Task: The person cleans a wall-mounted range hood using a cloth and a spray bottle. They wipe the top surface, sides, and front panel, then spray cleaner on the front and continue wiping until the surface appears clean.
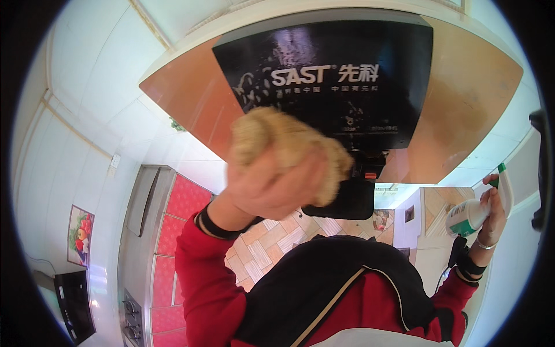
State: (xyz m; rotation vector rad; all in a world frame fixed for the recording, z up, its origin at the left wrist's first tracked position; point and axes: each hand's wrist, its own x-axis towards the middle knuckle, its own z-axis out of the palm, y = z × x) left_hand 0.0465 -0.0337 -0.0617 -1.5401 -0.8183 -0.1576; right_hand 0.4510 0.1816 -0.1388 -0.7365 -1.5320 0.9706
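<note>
My left hand (277, 184) grips a bunched tan cloth (295, 134), both blurred. The cloth covers the lower left part of a glossy black panel (390, 56) on a SAST kitchen appliance; whether it touches the panel I cannot tell. Whitish streaks and droplets mark the panel's left side, with a few more low in its middle. Off to the right, my right hand (494, 212) holds a white spray bottle (470, 217) with green on its label and spray head. The bottle is tilted, and its base points left.
Copper-coloured side panels (468, 86) flank the black one. Below hangs a black part (347, 199) with an orange detail. At left stands a steel-topped counter (141, 256) with knobs and red doors (169, 277). A vegetable picture (80, 234) hangs on the white wall. The floor is tiled (269, 247).
</note>
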